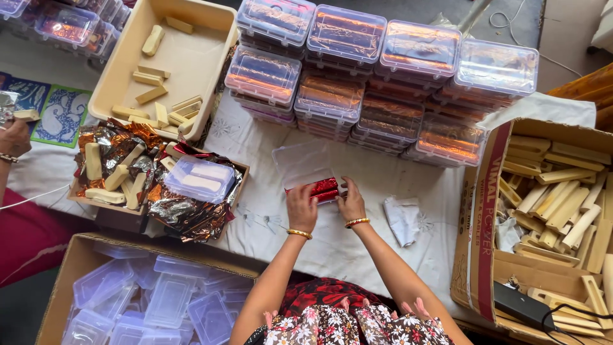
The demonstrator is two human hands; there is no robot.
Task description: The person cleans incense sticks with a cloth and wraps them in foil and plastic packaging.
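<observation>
Both of my hands rest on a small clear plastic box (pixel 305 167) that lies open on the white cloth. A shiny red foil piece (pixel 320 189) sits in the box. My left hand (pixel 301 208) presses on the foil's left end. My right hand (pixel 350 202) holds its right end with the fingers closed on it. The box lid stands open behind the foil. A gold bangle is on each wrist.
Stacks of filled clear boxes (pixel 357 76) line the back. A cream tray (pixel 167 61) and low carton (pixel 143 176) hold pale bars and foil. A carton of bars (pixel 555 211) stands right, empty boxes (pixel 153 300) lower left. Another person's hand (pixel 13 135) is at far left.
</observation>
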